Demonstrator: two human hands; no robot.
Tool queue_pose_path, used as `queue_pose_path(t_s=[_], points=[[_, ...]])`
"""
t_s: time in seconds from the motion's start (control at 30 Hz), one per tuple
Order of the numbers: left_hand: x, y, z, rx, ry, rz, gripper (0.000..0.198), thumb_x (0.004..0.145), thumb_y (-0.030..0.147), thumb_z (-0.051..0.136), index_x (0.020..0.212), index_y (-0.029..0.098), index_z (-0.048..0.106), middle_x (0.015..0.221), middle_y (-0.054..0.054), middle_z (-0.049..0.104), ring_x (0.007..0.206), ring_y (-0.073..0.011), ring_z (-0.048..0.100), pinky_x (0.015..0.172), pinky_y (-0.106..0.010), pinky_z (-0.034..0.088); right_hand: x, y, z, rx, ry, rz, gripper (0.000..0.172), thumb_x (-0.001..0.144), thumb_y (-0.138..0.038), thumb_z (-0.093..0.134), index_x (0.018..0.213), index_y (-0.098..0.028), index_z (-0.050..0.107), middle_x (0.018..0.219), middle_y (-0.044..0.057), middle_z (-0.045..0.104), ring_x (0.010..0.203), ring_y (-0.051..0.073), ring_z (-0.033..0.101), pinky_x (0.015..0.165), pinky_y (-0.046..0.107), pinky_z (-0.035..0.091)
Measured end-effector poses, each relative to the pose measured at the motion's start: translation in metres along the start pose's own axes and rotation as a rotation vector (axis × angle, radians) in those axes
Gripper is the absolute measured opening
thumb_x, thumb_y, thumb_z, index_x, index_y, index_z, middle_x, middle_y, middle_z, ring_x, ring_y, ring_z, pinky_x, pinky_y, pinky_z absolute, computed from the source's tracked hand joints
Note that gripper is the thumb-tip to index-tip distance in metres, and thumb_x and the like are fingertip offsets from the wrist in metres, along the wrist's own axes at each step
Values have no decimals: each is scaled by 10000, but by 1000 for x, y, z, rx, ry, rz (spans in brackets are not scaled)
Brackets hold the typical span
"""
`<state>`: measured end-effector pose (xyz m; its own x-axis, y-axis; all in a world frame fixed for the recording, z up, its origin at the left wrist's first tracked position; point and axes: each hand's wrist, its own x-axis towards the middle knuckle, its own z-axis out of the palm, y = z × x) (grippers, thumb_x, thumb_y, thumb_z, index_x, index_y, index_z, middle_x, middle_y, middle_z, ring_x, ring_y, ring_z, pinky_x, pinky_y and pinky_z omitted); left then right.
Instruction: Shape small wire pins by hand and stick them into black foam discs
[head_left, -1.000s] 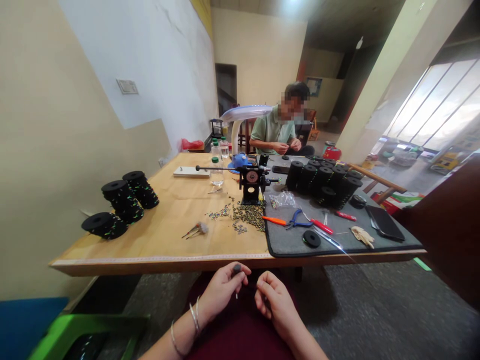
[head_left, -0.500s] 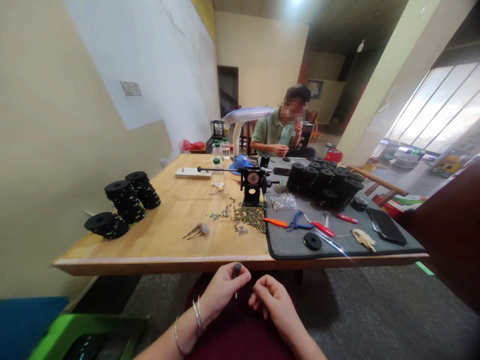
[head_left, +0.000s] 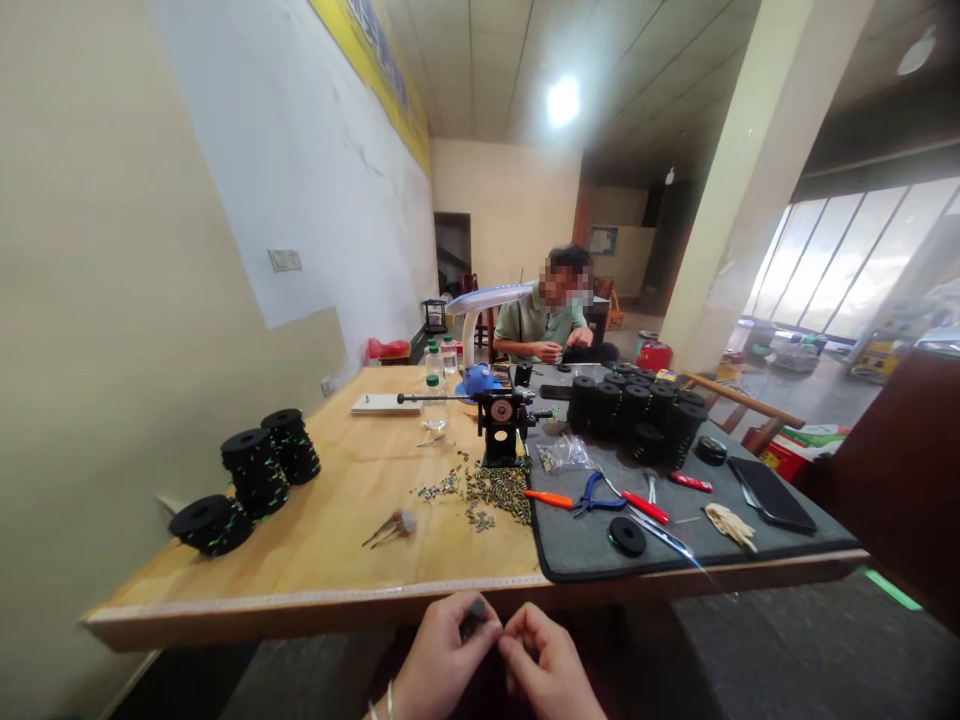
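Just below the table's front edge, my left hand (head_left: 447, 655) is closed around a small dark rod-like piece (head_left: 477, 608), whose rounded top shows above the fingers. Right against its fingertips is my right hand (head_left: 546, 662), thumb and index finger pinched. Whatever lies in that pinch is too small to make out. On the tabletop beyond, many tiny dark-and-yellow pieces (head_left: 501, 490) lie heaped in front of a black hand-cranked winder (head_left: 501, 430). A small bundle of thin sticks (head_left: 391, 527) lies left of them.
Black spools (head_left: 259, 470) stand at the left, more spools (head_left: 637, 405) on the grey mat (head_left: 574, 550). Blue-handled pliers (head_left: 598, 497), an orange-handled tool (head_left: 549, 497), a phone (head_left: 771, 493) and a small bag (head_left: 566, 453) lie there. Across sits another person (head_left: 525, 325) near a lamp (head_left: 491, 298).
The view has tilted up, so the table and my hands sit lower. My right hand has come in to meet my left fingertips. The other person's raised hand has dropped.
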<state>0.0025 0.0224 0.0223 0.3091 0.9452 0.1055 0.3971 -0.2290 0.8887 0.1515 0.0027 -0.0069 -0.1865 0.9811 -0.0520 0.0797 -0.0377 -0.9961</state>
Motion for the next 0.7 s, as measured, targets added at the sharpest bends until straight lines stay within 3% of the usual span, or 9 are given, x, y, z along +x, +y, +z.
queue_pose_path(t_s=[0.1, 0.27, 0.4, 0.57, 0.7], points=[[11, -1, -14, 125, 6, 32, 237, 811, 338, 504, 710, 148, 604, 697, -54, 625, 679, -175, 536, 644, -257, 380, 0, 5, -1, 9, 17, 15, 400, 728, -505, 579, 662, -149, 411, 434, -57, 431, 393, 30, 375, 430, 145, 267], [45, -9, -50, 493, 44, 42, 135, 778, 231, 501, 733, 162, 607, 780, -83, 617, 752, -211, 543, 698, -298, 368, 2, 9, -4, 210, 97, 90, 551, 632, -682, 575, 672, -178, 357, 388, -85, 389, 338, 14, 277, 376, 137, 175], [64, -11, -64, 683, -4, 34, 156, 732, 204, 553, 864, 172, 631, 923, -97, 633, 889, -251, 545, 791, -335, 361, 2, 12, -6, 305, 77, 160, 647, 522, -763, 594, 671, -189, 334, 370, -91, 393, 304, 5, 217, 346, 146, 117], [87, 2, -53, 705, 87, 94, 131, 792, 241, 528, 873, 176, 607, 932, -80, 625, 926, -224, 523, 820, -312, 350, 3, 18, -4, 385, 81, 164, 668, 488, -758, 627, 664, -189, 324, 352, -103, 365, 303, 2, 221, 349, 141, 100], [118, 7, -30, 702, 36, 84, 82, 775, 165, 530, 808, 174, 605, 865, -62, 630, 844, -191, 549, 760, -280, 367, 3, 22, -6, 393, 88, 173, 675, 484, -768, 621, 664, -190, 324, 344, -104, 359, 304, 5, 226, 350, 142, 101]])
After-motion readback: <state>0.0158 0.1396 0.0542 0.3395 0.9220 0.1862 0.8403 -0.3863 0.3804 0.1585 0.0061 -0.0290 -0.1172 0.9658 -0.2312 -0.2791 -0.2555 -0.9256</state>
